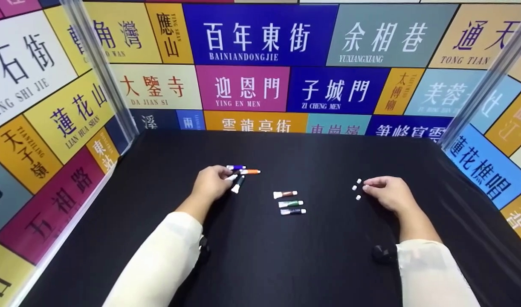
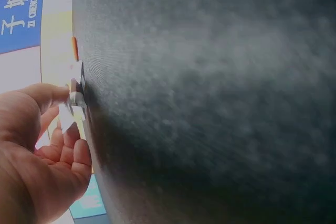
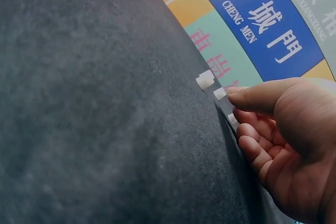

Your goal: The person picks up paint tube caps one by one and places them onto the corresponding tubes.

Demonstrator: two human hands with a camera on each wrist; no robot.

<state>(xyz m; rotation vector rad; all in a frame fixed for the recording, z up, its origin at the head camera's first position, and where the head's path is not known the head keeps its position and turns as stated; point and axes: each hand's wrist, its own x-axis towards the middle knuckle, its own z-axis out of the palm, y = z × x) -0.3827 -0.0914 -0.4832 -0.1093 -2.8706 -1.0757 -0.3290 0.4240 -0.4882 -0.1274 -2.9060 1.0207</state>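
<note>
In the head view my left hand (image 1: 212,181) is at a small cluster of paint tubes at left. Thumb and fingertips pinch a tube (image 2: 76,97), its colour partly hidden by the fingers. Close round it lie a purple tube (image 1: 236,167), an orange tube (image 1: 252,172) and a dark teal tube (image 1: 238,185). My right hand (image 1: 386,192) has its bent fingers low over the table at right, tips beside small white caps (image 1: 354,187). Another cap (image 3: 233,118) shows at the index fingertip in the right wrist view; I cannot tell whether the fingers grip it.
Between the hands, a red-brown tube (image 1: 285,194), a green tube (image 1: 290,204) and a dark blue tube (image 1: 293,211) lie in a column. Everything rests on a black cloth-covered table (image 1: 252,256). Panels of colourful street-name signs (image 1: 260,34) stand behind and at both sides.
</note>
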